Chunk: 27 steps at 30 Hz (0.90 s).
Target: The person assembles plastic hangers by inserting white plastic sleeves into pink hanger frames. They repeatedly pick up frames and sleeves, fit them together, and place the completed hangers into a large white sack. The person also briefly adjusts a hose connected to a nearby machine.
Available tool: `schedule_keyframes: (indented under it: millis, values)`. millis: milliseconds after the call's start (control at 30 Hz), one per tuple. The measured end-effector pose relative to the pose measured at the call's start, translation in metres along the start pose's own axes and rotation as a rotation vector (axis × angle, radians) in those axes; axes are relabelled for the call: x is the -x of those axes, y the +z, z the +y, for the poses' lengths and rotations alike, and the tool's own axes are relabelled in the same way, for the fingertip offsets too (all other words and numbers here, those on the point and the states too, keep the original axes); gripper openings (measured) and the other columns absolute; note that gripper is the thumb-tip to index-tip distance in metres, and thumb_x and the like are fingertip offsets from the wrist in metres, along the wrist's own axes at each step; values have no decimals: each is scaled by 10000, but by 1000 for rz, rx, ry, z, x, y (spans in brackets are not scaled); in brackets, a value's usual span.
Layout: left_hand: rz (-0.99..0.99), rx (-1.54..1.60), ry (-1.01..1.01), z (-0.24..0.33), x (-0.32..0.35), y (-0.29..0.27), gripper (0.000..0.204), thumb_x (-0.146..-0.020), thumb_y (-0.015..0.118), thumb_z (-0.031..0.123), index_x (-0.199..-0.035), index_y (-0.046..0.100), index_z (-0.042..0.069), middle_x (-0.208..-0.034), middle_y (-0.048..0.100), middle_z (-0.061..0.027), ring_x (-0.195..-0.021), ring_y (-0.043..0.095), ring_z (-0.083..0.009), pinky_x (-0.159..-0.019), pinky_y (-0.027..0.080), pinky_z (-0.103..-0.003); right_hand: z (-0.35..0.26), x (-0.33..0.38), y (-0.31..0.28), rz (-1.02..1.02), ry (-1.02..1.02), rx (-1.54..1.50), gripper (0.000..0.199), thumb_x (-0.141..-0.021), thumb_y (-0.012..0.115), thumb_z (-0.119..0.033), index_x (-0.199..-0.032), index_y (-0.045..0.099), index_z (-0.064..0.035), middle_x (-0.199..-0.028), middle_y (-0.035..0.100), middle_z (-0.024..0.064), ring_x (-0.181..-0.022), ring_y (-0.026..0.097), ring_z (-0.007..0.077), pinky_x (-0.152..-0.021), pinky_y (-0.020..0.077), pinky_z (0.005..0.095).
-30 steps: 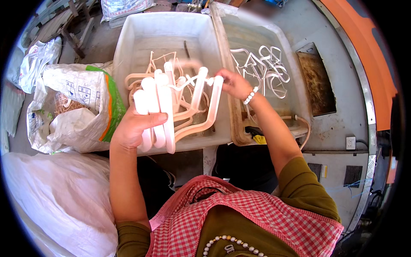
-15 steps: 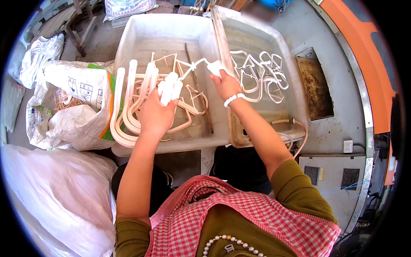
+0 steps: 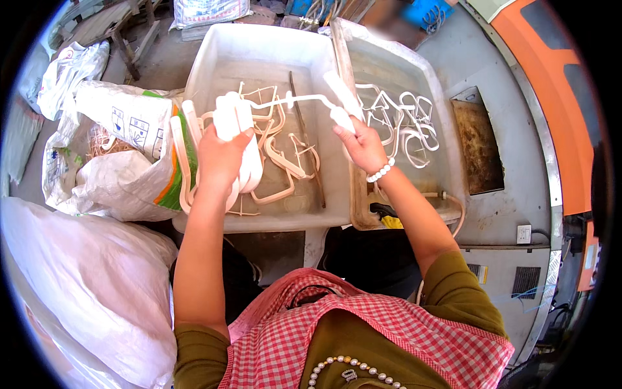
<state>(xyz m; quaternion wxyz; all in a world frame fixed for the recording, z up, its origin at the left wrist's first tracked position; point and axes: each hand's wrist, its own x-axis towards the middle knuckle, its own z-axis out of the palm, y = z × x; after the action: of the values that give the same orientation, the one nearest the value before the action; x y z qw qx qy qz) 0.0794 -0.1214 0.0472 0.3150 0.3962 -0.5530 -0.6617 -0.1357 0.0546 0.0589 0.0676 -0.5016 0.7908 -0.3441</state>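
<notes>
My left hand (image 3: pixel 223 155) is closed round a bunch of smooth white curved plastic pieces (image 3: pixel 233 117), held over the left tub. In my right hand (image 3: pixel 364 148), fingers closed, is the end of a white plastic piece (image 3: pixel 342 118). A thin white plastic runner (image 3: pixel 295 99) stretches between the two hands' pieces; whether it is still joined at both ends I cannot tell. Another white bar (image 3: pixel 341 89) sticks up just beyond the right fingers. Below, several pale thin plastic frames (image 3: pixel 288 165) lie in the white tub (image 3: pixel 214 61), and taller curved pieces (image 3: pixel 178 146) lean at its left side.
A second tub (image 3: pixel 447 123) on the right holds water and white plastic loops (image 3: pixel 414 123). A dark stick (image 3: pixel 308 146) lies in the left tub. Open woven sacks (image 3: pixel 129 181) and a large white bag (image 3: pixel 84 279) crowd the left. A grey machine panel (image 3: pixel 518 155) borders the right.
My hands have moved apart, the right one rightward and lower. The white pieces in my left hand now stand as a larger, tighter bunch, and the runner spans a wider gap.
</notes>
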Motion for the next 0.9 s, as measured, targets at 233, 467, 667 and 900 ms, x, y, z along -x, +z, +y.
schedule_keyframes:
  millis: [233, 467, 667, 900]
  values:
    - [-263, 71, -128, -12, 32, 39, 329, -772, 670, 9, -1082, 567, -29, -947, 642, -88, -825, 605, -153, -744, 485, -281, 6, -52, 0, 260, 148, 275, 307, -920, 505, -359, -948, 583, -64, -702, 638, 136, -650, 622, 298, -601, 464, 421]
    - [-353, 264, -221, -2, 38, 44, 310, -791, 663, 30, -1085, 570, -8, -939, 634, -73, -812, 609, -160, -709, 496, -302, 40, -57, 11, 99, 422, 347, 339, -911, 489, -398, -918, 548, -64, -720, 611, 142, -673, 600, 304, -622, 449, 439]
    - [-393, 464, -369, -11, 42, 10, 342, -801, 670, 60, -1115, 550, 0, -985, 621, -83, -847, 616, -190, -747, 506, -339, 68, -78, -48, 416, 742, -1130, 322, -922, 534, -386, -764, 453, -117, -595, 396, -30, -458, 362, 97, -398, 309, 247]
    - [-339, 586, -287, -4, 38, 14, 355, -796, 679, 58, -1119, 552, -11, -967, 620, -90, -849, 613, -182, -721, 501, -334, -55, -22, -6, -184, 552, -642, 227, -918, 567, -315, -952, 558, -91, -666, 491, -22, -526, 445, 76, -465, 394, 227]
